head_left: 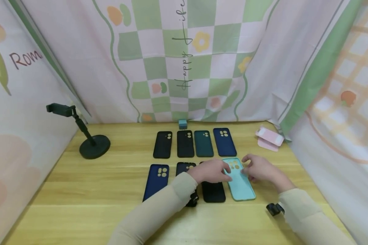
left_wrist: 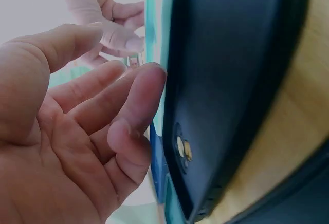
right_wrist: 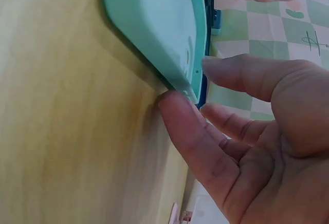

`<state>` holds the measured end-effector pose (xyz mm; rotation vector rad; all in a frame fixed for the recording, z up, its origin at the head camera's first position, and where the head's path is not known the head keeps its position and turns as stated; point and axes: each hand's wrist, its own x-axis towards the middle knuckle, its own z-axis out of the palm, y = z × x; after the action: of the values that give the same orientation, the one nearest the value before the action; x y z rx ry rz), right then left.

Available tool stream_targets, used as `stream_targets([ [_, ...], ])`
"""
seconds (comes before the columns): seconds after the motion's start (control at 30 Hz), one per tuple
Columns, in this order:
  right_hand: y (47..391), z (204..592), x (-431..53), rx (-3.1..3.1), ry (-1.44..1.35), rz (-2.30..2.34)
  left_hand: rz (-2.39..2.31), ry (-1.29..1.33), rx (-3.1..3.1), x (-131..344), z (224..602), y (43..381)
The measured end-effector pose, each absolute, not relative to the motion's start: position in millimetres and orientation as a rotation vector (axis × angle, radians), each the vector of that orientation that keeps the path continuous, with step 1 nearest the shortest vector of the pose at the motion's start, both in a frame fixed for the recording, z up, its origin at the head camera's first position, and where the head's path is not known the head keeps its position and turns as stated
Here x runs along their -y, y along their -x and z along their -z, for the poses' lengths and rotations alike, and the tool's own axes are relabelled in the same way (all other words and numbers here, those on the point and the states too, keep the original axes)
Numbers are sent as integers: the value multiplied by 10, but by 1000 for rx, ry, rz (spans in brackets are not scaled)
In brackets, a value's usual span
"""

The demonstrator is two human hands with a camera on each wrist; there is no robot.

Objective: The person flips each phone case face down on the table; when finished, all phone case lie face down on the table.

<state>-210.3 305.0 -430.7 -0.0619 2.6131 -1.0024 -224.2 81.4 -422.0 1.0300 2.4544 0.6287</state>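
A turquoise phone case (head_left: 242, 187) lies flat at the right end of the near row of cases. My left hand (head_left: 212, 171) hovers over its upper left side, fingers loosely bent and nothing gripped. By its upper right edge is my right hand (head_left: 260, 169). In the right wrist view, the index fingertip and thumb of that hand (right_wrist: 257, 136) stand apart beside the case's corner; whether they touch it is hard to tell. A black phone case (head_left: 214, 194) lies under my left hand, partly covered. Another dark case (head_left: 181, 166) is mostly hidden by the left wrist.
A blue case (head_left: 155, 182) begins the near row. Behind lie two black cases (head_left: 163, 146), a dark green case (head_left: 204, 144) and a navy case (head_left: 225, 143). A small blue block (head_left: 182, 124), a pink folded stand (head_left: 269, 139) and a black phone stand (head_left: 95, 146) sit farther out.
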Motion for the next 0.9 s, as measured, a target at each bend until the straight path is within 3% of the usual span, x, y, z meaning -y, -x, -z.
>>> stream_targets([
  [0.9, 2037, 4233, -3051, -2605, 66, 1081, -729, -1079, -2433, -782, 4293, 2221],
])
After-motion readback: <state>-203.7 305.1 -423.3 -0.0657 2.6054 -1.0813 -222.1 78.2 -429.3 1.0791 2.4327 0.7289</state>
